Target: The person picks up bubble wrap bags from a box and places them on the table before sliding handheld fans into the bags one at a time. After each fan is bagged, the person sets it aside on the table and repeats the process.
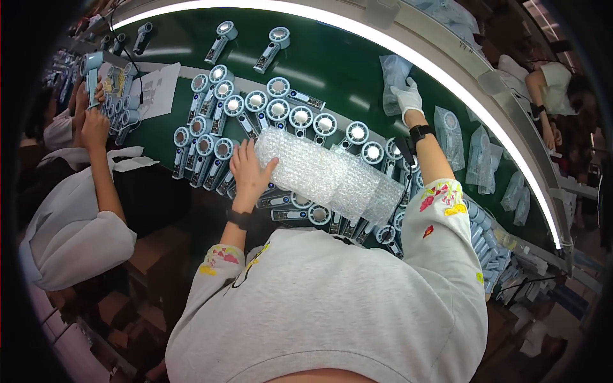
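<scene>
My bare left hand [251, 173] rests at the left end of a stack of bubble wrap bags [313, 167], fingers spread and thumb stretched over the clear plastic. Beneath and around the stack lie many pale blue handheld fans [223, 149] with round heads and silvery centres. My right hand [407, 100], in a white glove, reaches to the far right of the green table. Its thumb and fingers lie around the near right edge of a bubble-wrapped package [391, 69]; the fingertips are partly hidden.
More wrapped packages [449, 137] lie in a row along the right side. Two fans [273, 49] stand apart at the back. A light strip [357, 27] edges the table. At left a co-worker's hand [96, 127] holds a fan. Piled fans [488, 246] are at lower right.
</scene>
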{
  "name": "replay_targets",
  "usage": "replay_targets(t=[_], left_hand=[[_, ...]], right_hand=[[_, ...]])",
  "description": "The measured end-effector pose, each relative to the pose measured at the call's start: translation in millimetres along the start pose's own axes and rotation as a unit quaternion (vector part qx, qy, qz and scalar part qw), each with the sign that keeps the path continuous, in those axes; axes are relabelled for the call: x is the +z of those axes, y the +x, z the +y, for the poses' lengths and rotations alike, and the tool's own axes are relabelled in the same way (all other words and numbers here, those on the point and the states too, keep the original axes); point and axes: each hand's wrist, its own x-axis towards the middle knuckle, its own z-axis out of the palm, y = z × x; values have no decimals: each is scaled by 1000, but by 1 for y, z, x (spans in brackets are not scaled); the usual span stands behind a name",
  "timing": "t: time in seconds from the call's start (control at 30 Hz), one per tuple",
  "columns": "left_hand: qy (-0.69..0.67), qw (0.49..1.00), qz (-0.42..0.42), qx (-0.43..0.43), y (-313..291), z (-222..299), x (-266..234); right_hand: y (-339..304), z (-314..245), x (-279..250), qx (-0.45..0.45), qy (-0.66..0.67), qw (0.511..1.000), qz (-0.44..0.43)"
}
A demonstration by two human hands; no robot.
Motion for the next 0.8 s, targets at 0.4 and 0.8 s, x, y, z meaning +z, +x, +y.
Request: replay_targets(t=[0.4,0.8], left_hand=[[-51,992,-65,100,-33,81,57],[-262,888,-181,332,-70,192,77]], right_hand=[[-180,194,-156,171,103,980,0],[-198,248,-135,309,-48,946,-85]])
